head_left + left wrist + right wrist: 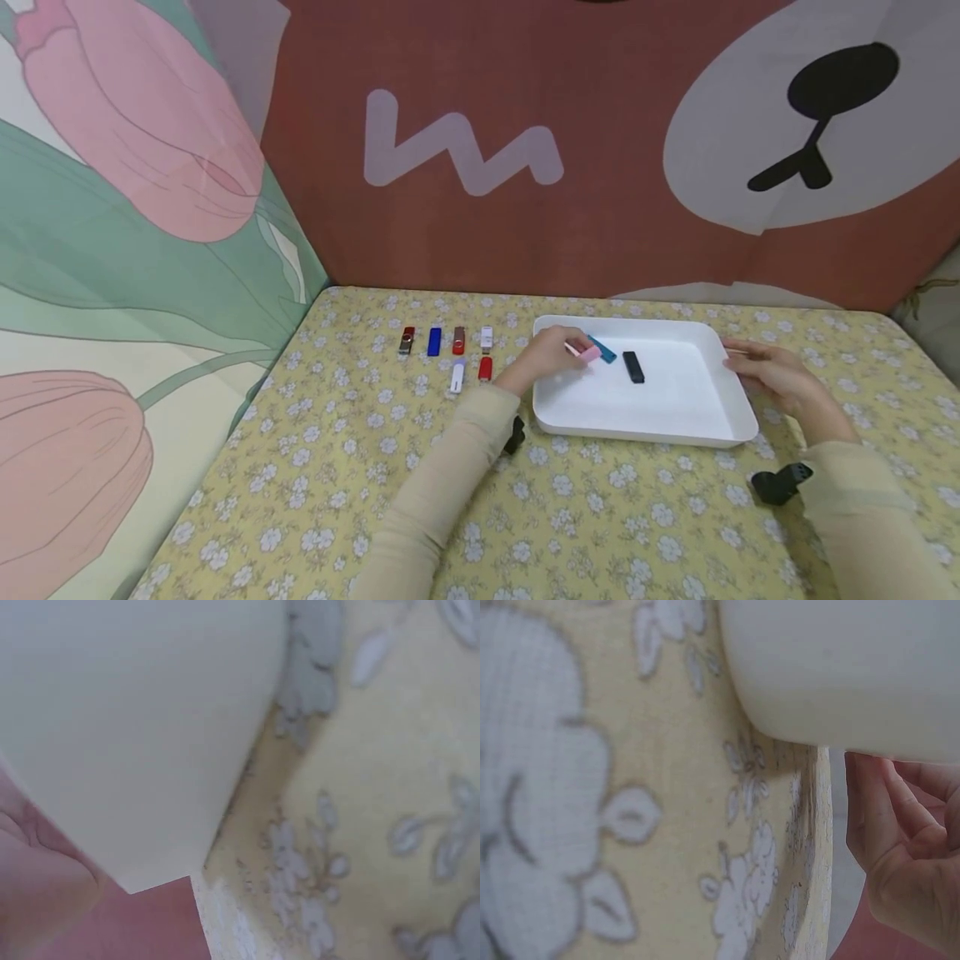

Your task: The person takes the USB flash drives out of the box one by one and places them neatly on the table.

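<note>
My left hand (pixel 551 357) reaches over the left part of a white tray (pixel 675 408) and pinches a pink USB flash drive (pixel 590 354) with its fingertips. Close beneath it in the tray lies a teal flash drive (pixel 602 349). A black flash drive (pixel 633 367) rests nearer the tray's middle. At the right side of the tray, my right hand (pixel 776 375) holds the rim; its fingertips meet the tray wall (pixel 855 682) in the right wrist view. The left wrist view shows the tray's outer wall and part of the left hand (pixel 37 892), but not the pink drive.
Left of the tray, several flash drives stand in loose rows on the flowered cloth (pixel 315 467): a blue one (pixel 434 342), a red one (pixel 485 368), a white one (pixel 457 377) and others. A patterned curtain (pixel 465 242) rises behind the table.
</note>
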### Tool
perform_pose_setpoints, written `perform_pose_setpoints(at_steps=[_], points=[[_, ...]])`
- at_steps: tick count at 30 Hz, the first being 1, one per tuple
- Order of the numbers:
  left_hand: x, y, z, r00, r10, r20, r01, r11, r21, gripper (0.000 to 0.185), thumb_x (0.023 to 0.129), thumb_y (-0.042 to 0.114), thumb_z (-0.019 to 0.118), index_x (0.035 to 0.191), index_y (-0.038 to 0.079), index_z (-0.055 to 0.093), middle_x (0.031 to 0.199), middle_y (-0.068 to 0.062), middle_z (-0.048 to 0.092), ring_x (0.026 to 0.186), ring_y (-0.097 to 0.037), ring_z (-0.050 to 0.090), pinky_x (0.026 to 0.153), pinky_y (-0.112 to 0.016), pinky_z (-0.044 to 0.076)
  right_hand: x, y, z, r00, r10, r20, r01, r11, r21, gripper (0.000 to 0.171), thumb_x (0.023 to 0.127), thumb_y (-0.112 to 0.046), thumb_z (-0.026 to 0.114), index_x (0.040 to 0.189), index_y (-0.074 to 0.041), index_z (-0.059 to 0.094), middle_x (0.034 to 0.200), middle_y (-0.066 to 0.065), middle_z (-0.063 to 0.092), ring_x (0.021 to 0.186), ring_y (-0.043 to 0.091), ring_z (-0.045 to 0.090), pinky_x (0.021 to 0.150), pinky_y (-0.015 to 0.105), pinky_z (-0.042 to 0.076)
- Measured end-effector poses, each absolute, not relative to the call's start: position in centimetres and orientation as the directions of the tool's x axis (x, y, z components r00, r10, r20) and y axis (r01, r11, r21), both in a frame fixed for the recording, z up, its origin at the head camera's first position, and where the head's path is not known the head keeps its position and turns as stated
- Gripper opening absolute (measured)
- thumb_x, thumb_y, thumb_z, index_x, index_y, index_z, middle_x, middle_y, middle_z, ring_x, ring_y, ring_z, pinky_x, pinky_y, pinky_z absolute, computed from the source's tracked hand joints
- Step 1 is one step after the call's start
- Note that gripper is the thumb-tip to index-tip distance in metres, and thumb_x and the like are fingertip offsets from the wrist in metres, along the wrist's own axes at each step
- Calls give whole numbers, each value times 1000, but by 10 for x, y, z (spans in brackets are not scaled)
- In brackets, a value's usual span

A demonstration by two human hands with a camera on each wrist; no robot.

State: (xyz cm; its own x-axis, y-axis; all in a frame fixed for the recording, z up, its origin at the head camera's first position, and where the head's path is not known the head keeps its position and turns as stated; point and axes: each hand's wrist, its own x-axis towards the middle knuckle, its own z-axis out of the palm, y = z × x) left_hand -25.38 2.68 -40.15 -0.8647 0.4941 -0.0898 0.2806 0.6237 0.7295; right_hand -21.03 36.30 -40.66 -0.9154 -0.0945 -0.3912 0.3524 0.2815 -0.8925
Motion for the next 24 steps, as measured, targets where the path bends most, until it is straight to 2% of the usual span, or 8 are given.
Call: perform_pose_setpoints(at_steps=[3,7,13,18,24], points=[[-253,24,-398,-877,465,-124,180,556,811,27,84,9,72,111,10,69,108,-6,69,97,-17,64,69,-18,51,-210,363,-407,-915,-86,-395,355,297,-887,44,95,-29,60,134,-27,41,88,-36,55,81,-12,60,74,15,56],[-250,22,-392,-885,432,-175,59,475,878,34,84,8,73,116,10,66,110,-9,68,84,-13,64,70,-25,57,-210,364,-408,-914,-77,-398,355,326,-876,62,95,-30,59,148,-15,30,87,-37,53,81,-13,59,75,15,56],[-245,19,-384,-885,437,-162,26,393,919,50,83,5,73,130,13,58,112,-14,66,75,-13,64,74,-34,60,-211,362,-406,-914,-69,-400,353,352,-867,75,96,-30,57,152,-1,16,87,-38,51,80,-14,58,75,15,55],[-240,16,-379,-879,456,-143,37,364,931,49,84,6,72,131,14,58,114,-13,64,82,-14,64,76,-32,60,-210,361,-406,-914,-67,-400,355,343,-870,75,96,-30,57,152,-2,17,86,-37,52,80,-13,59,74,15,55],[-236,8,-377,-877,460,-140,21,329,944,42,85,7,71,126,11,61,112,-11,63,86,-14,63,81,-38,60,-211,363,-407,-913,-61,-403,363,329,-872,62,95,-31,58,148,-15,30,86,-37,53,80,-14,59,74,14,55]])
